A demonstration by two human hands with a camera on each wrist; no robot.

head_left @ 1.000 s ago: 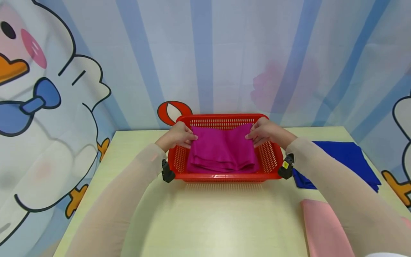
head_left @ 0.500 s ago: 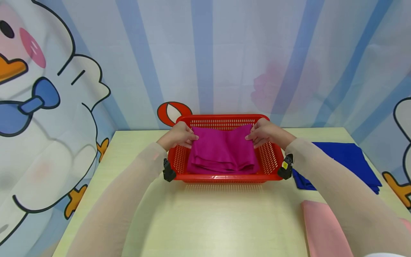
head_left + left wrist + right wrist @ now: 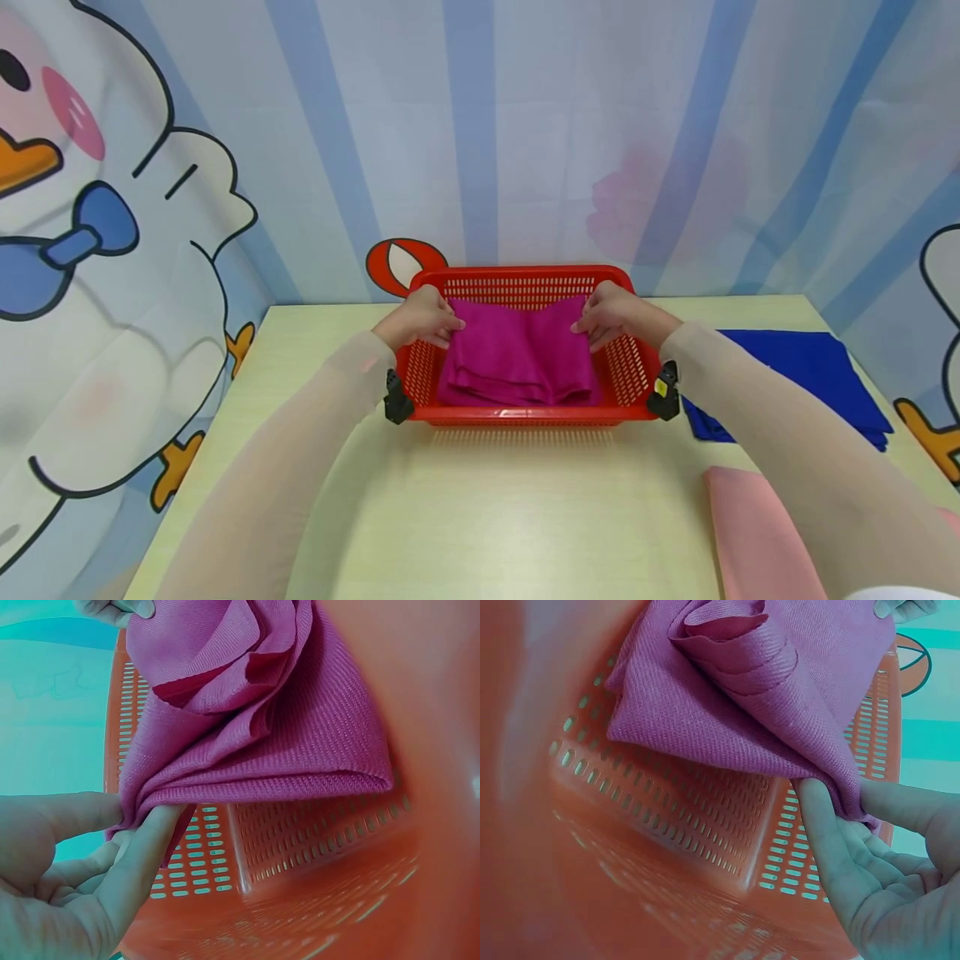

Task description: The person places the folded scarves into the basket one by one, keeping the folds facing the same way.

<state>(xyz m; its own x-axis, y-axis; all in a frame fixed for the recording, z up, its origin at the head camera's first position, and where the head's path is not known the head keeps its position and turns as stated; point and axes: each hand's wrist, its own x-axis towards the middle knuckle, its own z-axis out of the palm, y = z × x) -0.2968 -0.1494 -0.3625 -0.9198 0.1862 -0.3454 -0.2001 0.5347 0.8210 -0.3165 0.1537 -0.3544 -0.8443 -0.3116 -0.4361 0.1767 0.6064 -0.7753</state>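
Observation:
A folded magenta cloth (image 3: 517, 354) lies within the red plastic basket (image 3: 525, 414), its layers stacked toward the near side. My left hand (image 3: 422, 317) pinches its far left corner between thumb and fingers, and my right hand (image 3: 619, 315) pinches the far right corner. In the left wrist view the cloth (image 3: 315, 742) hangs in folds from the left hand (image 3: 82, 877), above the slotted basket wall. The right wrist view has the right hand (image 3: 885, 862) gripping the bunched edge of the cloth (image 3: 705, 712). The underside of the cloth is hidden in the head view.
A folded blue cloth (image 3: 810, 375) lies on the table (image 3: 517, 517) right of the basket, partly behind the right sleeve. Nearer, a pink cloth (image 3: 757, 533) is partly covered by the same arm. A printed curtain (image 3: 540, 150) hangs directly behind the table.
Both hands keep their pinch on the magenta cloth. The right hand has shifted slightly left, and the cloth's far edge has dipped a little.

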